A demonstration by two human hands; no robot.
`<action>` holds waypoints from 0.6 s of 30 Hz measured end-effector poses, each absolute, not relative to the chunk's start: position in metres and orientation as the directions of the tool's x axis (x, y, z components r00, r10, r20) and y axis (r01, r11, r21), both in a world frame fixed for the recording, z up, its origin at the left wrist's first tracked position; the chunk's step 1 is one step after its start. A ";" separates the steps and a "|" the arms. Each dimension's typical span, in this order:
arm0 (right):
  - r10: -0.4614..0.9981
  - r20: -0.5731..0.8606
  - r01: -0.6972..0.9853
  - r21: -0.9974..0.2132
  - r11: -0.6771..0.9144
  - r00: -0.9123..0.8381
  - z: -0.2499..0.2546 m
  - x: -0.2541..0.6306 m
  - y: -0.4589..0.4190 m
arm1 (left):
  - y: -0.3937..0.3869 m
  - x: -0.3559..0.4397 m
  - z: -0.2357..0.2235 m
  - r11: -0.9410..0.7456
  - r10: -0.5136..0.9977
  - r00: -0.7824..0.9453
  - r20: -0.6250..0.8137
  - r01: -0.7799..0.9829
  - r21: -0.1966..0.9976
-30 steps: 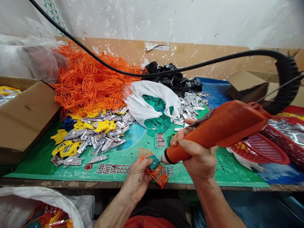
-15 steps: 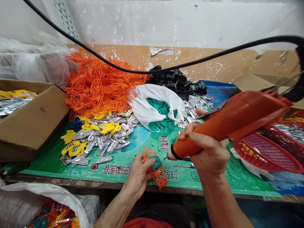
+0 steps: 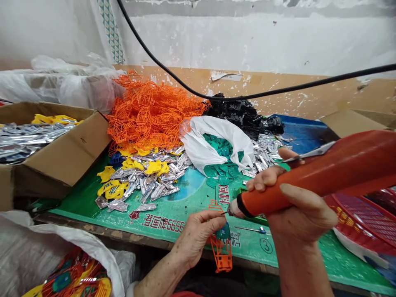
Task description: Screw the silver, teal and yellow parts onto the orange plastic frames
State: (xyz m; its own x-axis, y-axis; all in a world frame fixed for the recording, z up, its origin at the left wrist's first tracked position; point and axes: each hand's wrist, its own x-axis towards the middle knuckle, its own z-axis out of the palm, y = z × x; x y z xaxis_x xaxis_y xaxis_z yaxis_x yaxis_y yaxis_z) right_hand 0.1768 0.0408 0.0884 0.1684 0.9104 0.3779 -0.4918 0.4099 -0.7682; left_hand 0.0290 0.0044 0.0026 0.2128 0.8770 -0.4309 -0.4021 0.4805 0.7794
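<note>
1. Left hand (image 3: 198,241), low in the middle of the frame: fingers together and curled, clamped on an orange plastic lattice piece (image 3: 220,251), with a teal insert (image 3: 223,232) just below the fingertips.
2. Lattice piece: upright in that grip, lower end reaching past the front edge of the table.
3. Right hand (image 3: 298,214), lower right: fingers and thumb clamped around an orange corded tool (image 3: 334,177), held tilted, with its narrow end pointing left.
4. Tool's fine metal tip (image 3: 226,213): just at the upper end of the lattice piece; actual contact too small to tell.
5. Narrow metal blade (image 3: 309,152): along the top of the tool, near the right hand's fingers.
6. Bottom edge, just right of the lattice piece: thin metal rod (image 3: 250,229) lying on a green printed table cover (image 3: 89,194).
7. Middle of the table: orange lattice heap (image 3: 151,115), silver foil strips (image 3: 148,181), yellow pieces (image 3: 153,167), white plastic bag (image 3: 213,136) around teal pieces (image 3: 219,171), black pile (image 3: 238,113) behind.
8. Left side: cardboard box (image 3: 58,156); lower left, white sack (image 3: 40,243); right edge, red basket (image 3: 361,218); overhead, black cable (image 3: 309,85).
</note>
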 end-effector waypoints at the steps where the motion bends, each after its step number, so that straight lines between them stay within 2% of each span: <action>1: 0.911 0.379 -0.495 -0.767 0.408 0.163 0.088 0.176 0.041 | 0.005 0.030 0.002 0.483 0.875 0.214 -0.433 -0.413 0.772; 5: 0.912 0.386 -0.503 -0.765 0.402 0.141 0.088 0.174 0.040 | 0.007 0.032 -0.001 0.491 0.869 0.197 -0.453 -0.453 0.745; 9: 0.911 0.390 -0.502 -0.766 0.401 0.132 0.087 0.173 0.039 | 0.008 0.030 -0.005 0.474 0.879 0.176 -0.443 -0.415 0.776; 12: 0.910 0.389 -0.500 -0.766 0.405 0.141 0.088 0.173 0.039 | 0.007 0.027 -0.006 0.427 0.904 0.136 -0.405 -0.339 0.838; 15: 0.908 0.392 -0.493 -0.766 0.413 0.151 0.088 0.172 0.040 | 0.007 0.024 -0.005 0.313 0.950 0.060 -0.307 -0.187 0.931; 18: 0.909 0.391 -0.496 -0.767 0.407 0.142 0.087 0.171 0.041 | 0.006 0.023 -0.004 0.213 0.977 0.035 -0.212 -0.050 0.976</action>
